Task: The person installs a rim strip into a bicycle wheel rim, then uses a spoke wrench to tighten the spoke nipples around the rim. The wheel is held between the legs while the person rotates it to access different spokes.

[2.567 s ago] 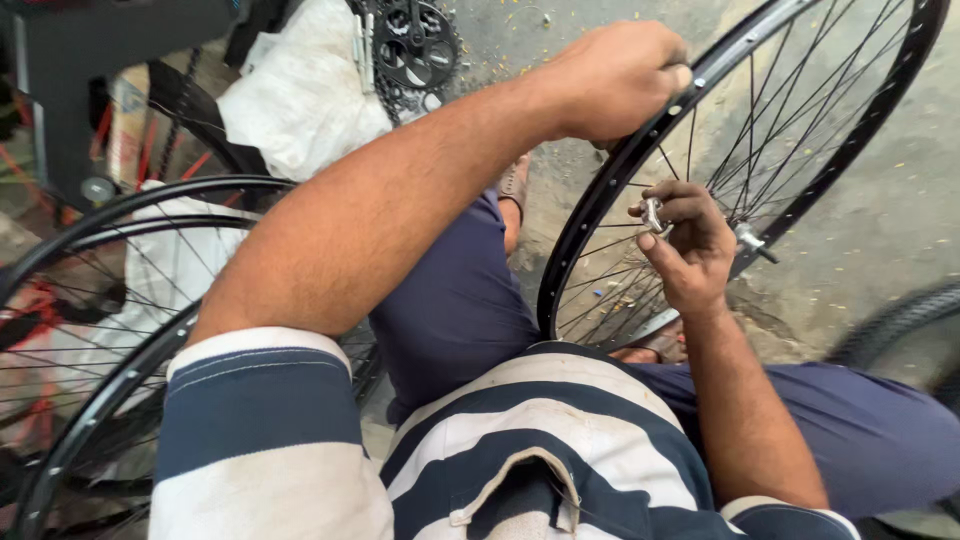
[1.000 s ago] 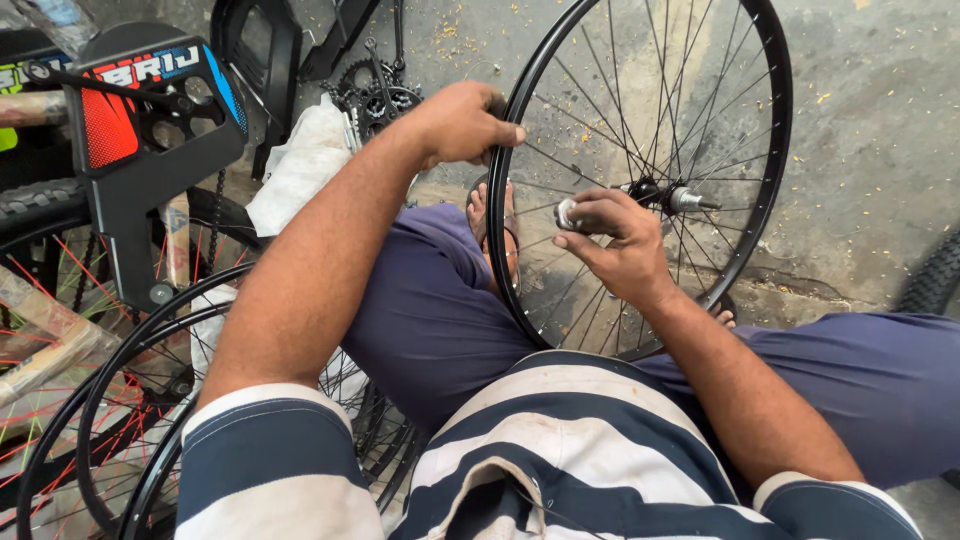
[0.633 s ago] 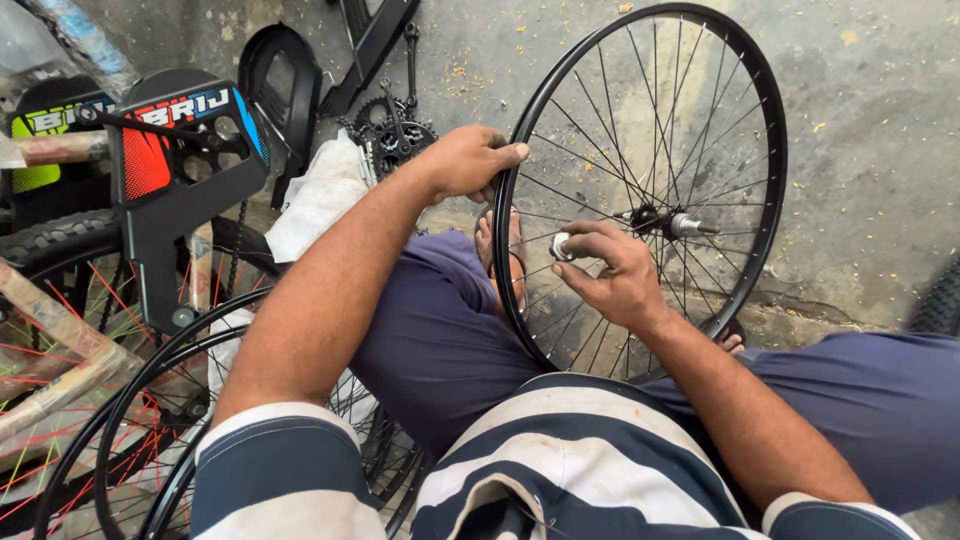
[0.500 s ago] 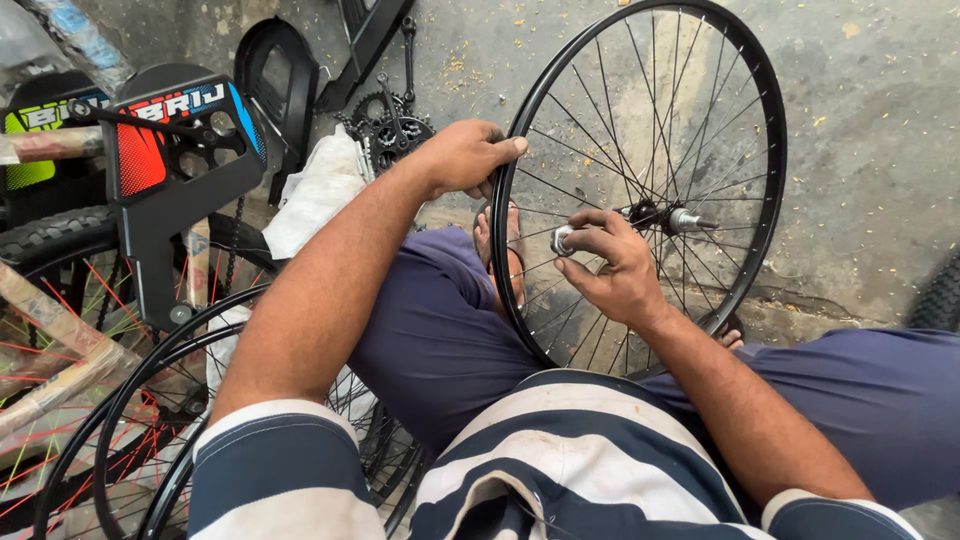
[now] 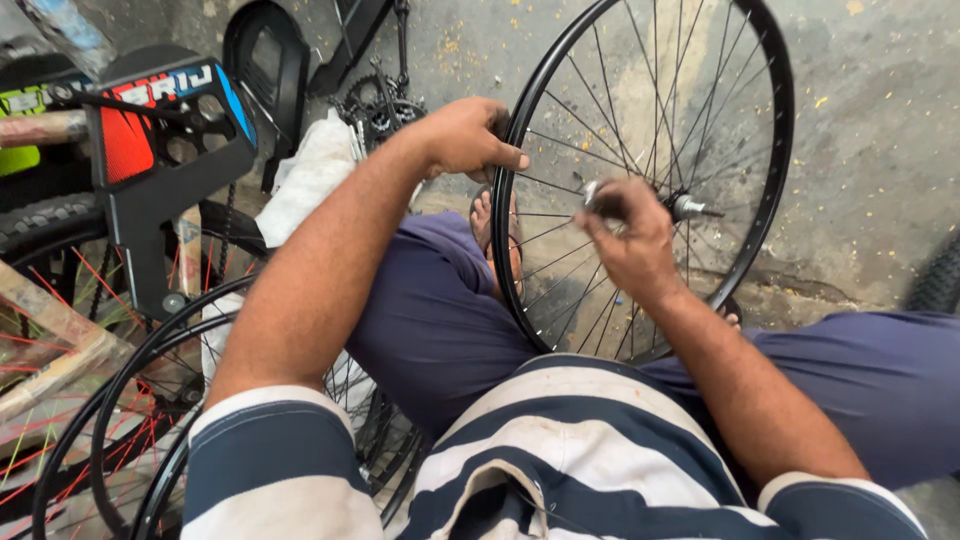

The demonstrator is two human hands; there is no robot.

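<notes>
A black spoked bicycle wheel (image 5: 770, 150) stands upright between my legs on the concrete floor. My left hand (image 5: 465, 135) grips its rim at the upper left. My right hand (image 5: 625, 235) is closed on a small silver tool (image 5: 592, 192) among the spokes, just left of the metal hub axle (image 5: 692, 208). My bare foot (image 5: 484, 215) shows behind the rim.
More black rims with red spokes (image 5: 110, 400) lie at my left. A black, red and blue bicycle frame part (image 5: 170, 140), a chainring (image 5: 385, 110), a tyre (image 5: 40, 225) and white cloth (image 5: 310, 175) sit beyond them. Another tyre (image 5: 940, 280) edges in at right.
The view has pulled back and up, so the whole wheel shows. My left hand has stayed on the rim while my right hand has kept working the tool near the hub.
</notes>
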